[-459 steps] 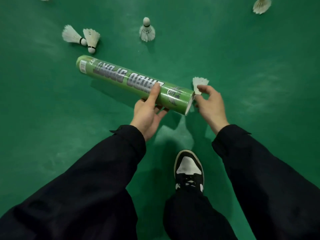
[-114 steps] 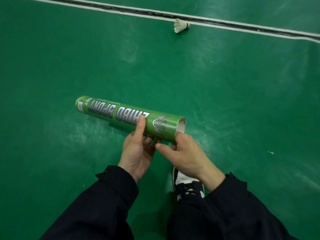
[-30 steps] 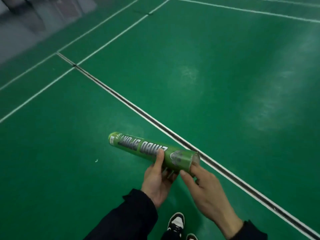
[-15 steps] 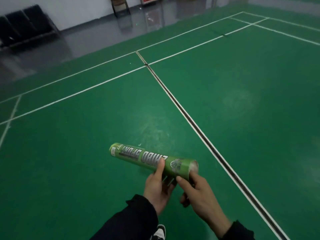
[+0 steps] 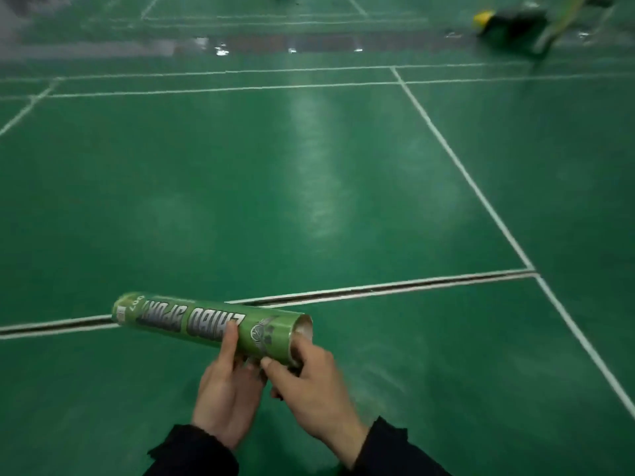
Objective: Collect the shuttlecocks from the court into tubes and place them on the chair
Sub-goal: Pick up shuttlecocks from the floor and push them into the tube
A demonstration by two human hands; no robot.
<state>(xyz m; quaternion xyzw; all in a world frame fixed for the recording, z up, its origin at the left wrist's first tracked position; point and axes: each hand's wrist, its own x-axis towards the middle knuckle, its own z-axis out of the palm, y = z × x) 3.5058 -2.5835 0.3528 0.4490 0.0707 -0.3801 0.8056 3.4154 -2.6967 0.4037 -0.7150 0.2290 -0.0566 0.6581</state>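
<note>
A green shuttlecock tube [image 5: 178, 319] with silver lettering lies level in front of me, its open mouth pointing right. My left hand [image 5: 226, 389] holds it from below near the middle, thumb on top of the lettering. My right hand [image 5: 309, 383] grips the tube at its open right end, fingers around the rim. What is inside the tube is hidden. No loose shuttlecock shows on the court, and no chair is clearly in view.
Green court floor with white lines [image 5: 457, 163] stretches ahead. A dark seam between two white lines [image 5: 378, 290] crosses just behind the tube. A blurred dark and yellow object [image 5: 508, 20] sits at the far right. A grey strip of floor [image 5: 103, 46] runs along the back.
The view has swung round, so the dark seam now runs across behind the tube. Both hands keep the same grip on the tube, which has stayed level.
</note>
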